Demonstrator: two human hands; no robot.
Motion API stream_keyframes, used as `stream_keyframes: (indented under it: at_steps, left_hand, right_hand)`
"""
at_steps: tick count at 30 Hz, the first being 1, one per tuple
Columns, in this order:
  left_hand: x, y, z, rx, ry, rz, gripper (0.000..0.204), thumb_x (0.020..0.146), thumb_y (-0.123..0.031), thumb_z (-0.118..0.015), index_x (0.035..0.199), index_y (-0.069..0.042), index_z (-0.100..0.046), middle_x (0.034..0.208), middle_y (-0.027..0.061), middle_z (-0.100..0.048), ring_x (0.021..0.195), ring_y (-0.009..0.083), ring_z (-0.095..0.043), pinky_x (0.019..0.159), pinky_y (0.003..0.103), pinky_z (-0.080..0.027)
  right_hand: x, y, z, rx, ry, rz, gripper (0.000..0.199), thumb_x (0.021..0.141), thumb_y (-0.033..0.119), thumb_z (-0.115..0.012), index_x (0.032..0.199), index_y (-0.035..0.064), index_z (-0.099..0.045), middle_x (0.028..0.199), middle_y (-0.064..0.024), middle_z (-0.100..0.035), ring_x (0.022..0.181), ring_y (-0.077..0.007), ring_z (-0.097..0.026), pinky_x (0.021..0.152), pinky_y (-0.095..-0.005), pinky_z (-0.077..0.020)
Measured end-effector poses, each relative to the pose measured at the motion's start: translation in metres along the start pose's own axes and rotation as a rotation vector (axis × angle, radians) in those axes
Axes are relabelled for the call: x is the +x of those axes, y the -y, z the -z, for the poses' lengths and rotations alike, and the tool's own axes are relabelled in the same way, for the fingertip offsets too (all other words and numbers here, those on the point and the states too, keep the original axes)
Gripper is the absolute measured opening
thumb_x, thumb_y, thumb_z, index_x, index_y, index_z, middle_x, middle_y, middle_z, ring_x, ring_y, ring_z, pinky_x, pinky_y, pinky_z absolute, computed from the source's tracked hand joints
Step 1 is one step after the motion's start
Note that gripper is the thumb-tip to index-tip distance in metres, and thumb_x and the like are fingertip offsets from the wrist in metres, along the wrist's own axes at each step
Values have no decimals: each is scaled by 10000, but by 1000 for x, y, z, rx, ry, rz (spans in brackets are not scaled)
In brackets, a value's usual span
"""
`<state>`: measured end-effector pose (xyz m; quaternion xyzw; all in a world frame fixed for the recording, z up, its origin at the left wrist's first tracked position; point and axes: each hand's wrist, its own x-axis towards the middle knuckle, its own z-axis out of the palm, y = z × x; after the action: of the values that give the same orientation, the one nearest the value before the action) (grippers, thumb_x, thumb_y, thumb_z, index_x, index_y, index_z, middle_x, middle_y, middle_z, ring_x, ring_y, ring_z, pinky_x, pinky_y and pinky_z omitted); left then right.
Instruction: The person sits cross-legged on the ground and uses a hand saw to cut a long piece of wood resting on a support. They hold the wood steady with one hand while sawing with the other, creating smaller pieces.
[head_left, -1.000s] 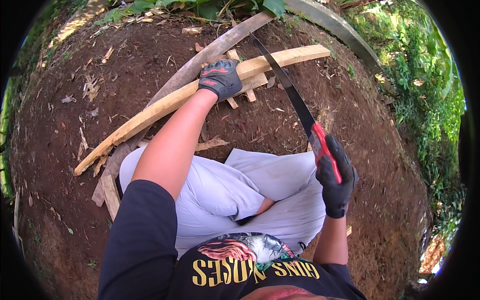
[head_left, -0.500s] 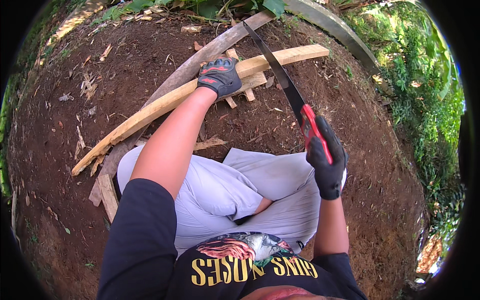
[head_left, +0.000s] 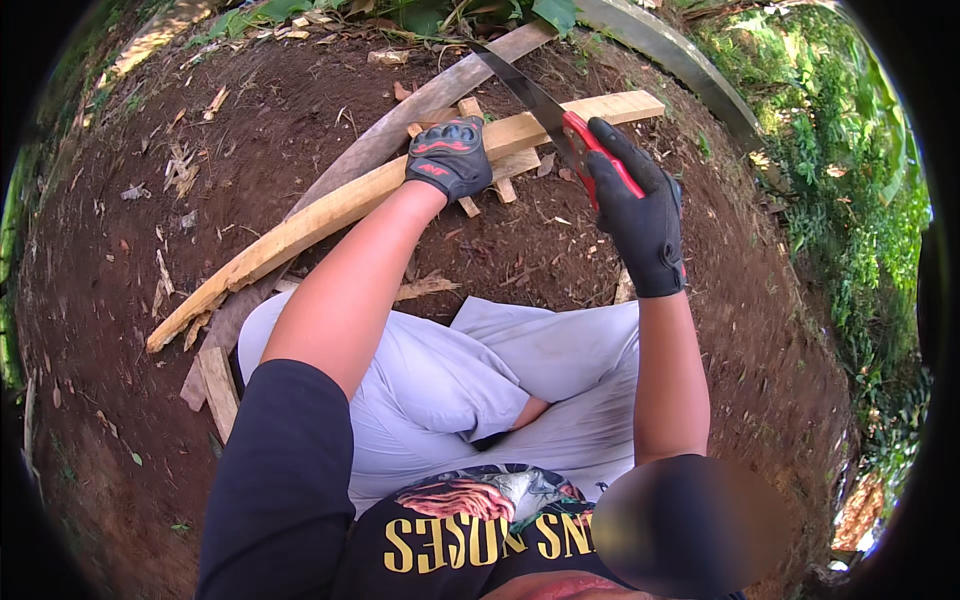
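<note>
A long pale timber plank (head_left: 330, 208) lies slantwise in front of my crossed legs, its near left end split and ragged. My left hand (head_left: 450, 160), in a black and red glove, is closed over the plank and presses on it. Beneath the plank, short wood offcuts (head_left: 517, 164) prop it off the soil. The gloved right hand (head_left: 645, 215) grips the red handle of a handsaw (head_left: 525, 92). Its dark blade crosses the plank to the right of my left hand; whether the teeth are in a cut I cannot tell.
A weathered board (head_left: 365, 150) runs along the ground behind the plank. A short wood block (head_left: 217, 390) lies beside my left knee. Wood chips are scattered over brown soil (head_left: 750, 400). Green plants (head_left: 820, 200) border the right side, with a curved grey edging (head_left: 690, 60) at the upper right.
My right hand has pushed the saw forward, away from me, so the handle is now close to the plank. The left hand still holds the plank in place.
</note>
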<state>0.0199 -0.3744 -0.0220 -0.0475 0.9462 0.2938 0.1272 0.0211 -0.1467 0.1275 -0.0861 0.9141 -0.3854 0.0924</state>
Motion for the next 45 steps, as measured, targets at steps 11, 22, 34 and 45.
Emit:
stream_keyframes:
  at_steps: [11,22,34,45]
  left_hand:
    - [3,8,-12,20,-49,30,506,874,-234,-714,1338,-41,-661,1283,230,-735,1195,415,-728,1028,530,-583]
    - [1,6,-22,83,-127,-25,485,885,-236,-713,1331,-49,-666,1240,222,-751,1128,411,-753,971,526,-603]
    - [-4,5,-12,110,-4,-43,651,891,-227,-689,1486,3,-561,1391,278,-680,1290,416,-684,1100,522,-541]
    - [-1,14,-18,178,17,-135,1074,849,-559,-827,1658,-9,-384,1613,241,-542,1463,371,-573,1219,475,-475]
  right_hand:
    - [-164,21,100,-31,-45,-182,467,1037,181,-710,1489,65,-694,1316,-172,-781,929,-146,-731,815,-319,-595]
    - [-42,-10,21,-207,-61,150,423,1058,207,-709,1471,119,-720,1352,-134,-780,1019,-150,-745,908,-340,-601]
    - [-157,37,97,-8,-78,-217,497,1017,209,-736,1486,47,-696,1065,-59,-760,663,-59,-552,619,-257,-481]
    - [-170,24,94,44,-71,-223,510,1024,198,-725,1502,30,-673,1054,-34,-736,673,-51,-557,605,-239,-466]
